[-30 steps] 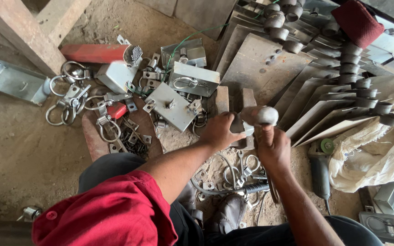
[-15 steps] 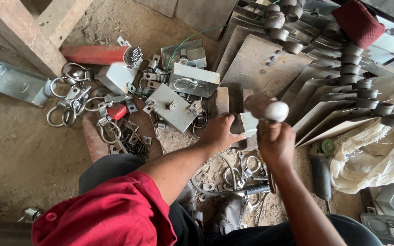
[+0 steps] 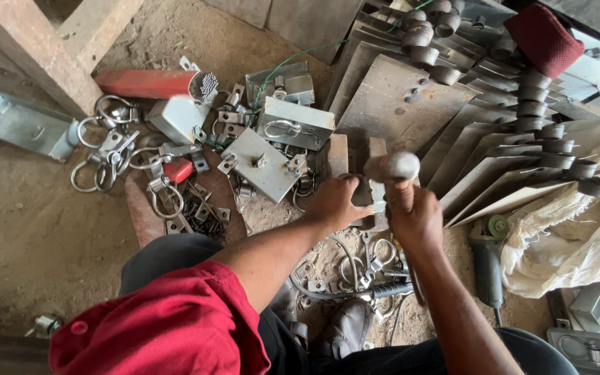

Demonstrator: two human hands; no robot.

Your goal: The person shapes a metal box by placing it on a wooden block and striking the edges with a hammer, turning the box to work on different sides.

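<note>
Right hand (image 3: 414, 217) grips a hammer (image 3: 392, 167) raised over a small metal piece (image 3: 376, 196), which the left hand (image 3: 335, 201) pinches on a wooden block (image 3: 335, 154).

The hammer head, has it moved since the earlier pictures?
Yes. The hammer head swung right, then back left, against the fixed metal plate; the right hand grips it.
</note>
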